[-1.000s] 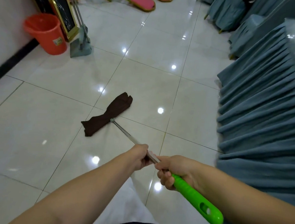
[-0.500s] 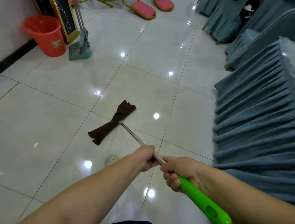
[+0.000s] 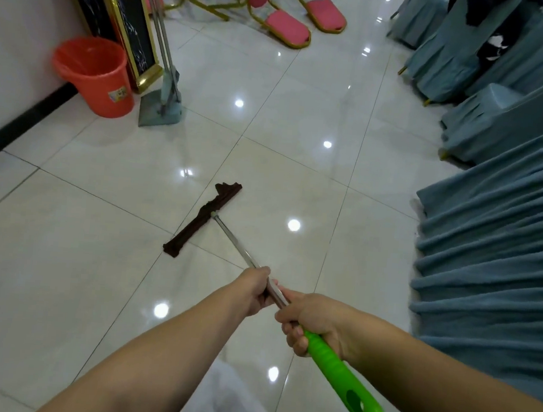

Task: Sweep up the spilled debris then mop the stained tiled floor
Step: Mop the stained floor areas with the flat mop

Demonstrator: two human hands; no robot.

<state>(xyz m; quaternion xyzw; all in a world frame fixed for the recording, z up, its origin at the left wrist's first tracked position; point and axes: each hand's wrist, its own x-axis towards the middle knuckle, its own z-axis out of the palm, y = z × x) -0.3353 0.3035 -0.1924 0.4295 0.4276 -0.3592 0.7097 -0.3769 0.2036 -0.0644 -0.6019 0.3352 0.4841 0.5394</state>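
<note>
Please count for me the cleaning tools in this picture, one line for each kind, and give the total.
Mop, held by left hand and right hand: 1
Orange bucket: 1
Long-handled dustpan by the gold stand: 1
Total: 3

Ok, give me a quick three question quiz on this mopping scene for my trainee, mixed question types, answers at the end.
1. True or false: both hands grip the mop handle.
2. Which hand holds the green grip? A) left B) right
3. What stands beside the orange bucket, leaning on the gold-trimmed stand?

Key:
1. True; the left hand grips the metal shaft.
2. B, the right hand.
3. A long-handled dustpan.
</note>
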